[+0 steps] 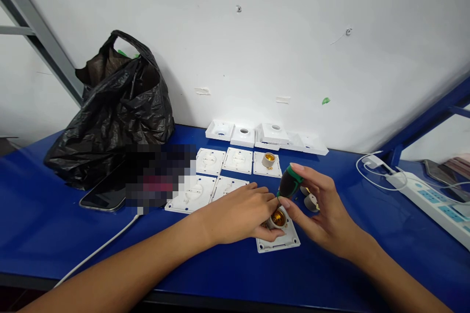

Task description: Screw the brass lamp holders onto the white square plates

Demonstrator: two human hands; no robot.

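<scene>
A screwdriver (289,182) with a black and green handle is held upright, slightly tilted, by the fingers of my right hand (326,210). Its tip is hidden behind my left fingers. My left hand (249,210) grips a lamp socket (278,218) with a brass-coloured threaded inside, which sits on a white square base plate (279,243) on the blue table. Behind my hands, another plate (276,168) carries a fitted socket (269,159). Loose sockets (312,202) lie just behind my right hand, partly covered by it.
White plates (237,160) lie in rows, with several white covers (242,136) along the wall. A black plastic bag (125,102) and a phone (105,194) with a white cable (99,249) are left; a power strip (436,205) is right. Blurring hides something beside the phone.
</scene>
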